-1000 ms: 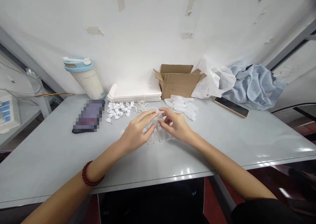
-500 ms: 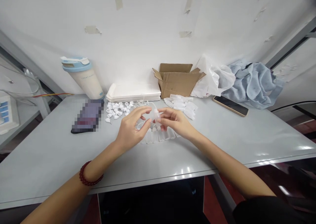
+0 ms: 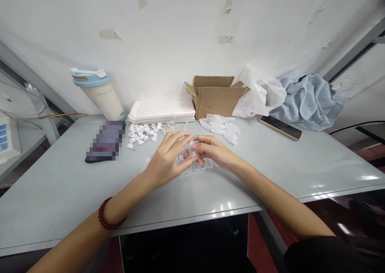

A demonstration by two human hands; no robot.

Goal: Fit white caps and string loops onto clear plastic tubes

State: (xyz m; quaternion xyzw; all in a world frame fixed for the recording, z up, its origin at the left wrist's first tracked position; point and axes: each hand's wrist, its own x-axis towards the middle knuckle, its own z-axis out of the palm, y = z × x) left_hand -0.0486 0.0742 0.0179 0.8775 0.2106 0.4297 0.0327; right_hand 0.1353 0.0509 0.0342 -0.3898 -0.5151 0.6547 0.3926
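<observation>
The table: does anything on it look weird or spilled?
I see no spill, but the dark flat thing at the left is odd: blocky squares cover most of it, hiding its details. The cup behind it seems to lean, though the wide view might cause that.

Open tabletop (image 3: 270,156) right of the hands (image 3: 164,160) (image 3: 219,153), cardboard box (image 3: 217,102) beyond.

A slim, translucent, whitish tube (image 3: 193,149), pinched in the right hand (image 3: 219,150), tilts with its top toward the left hand (image 3: 167,157).
</observation>
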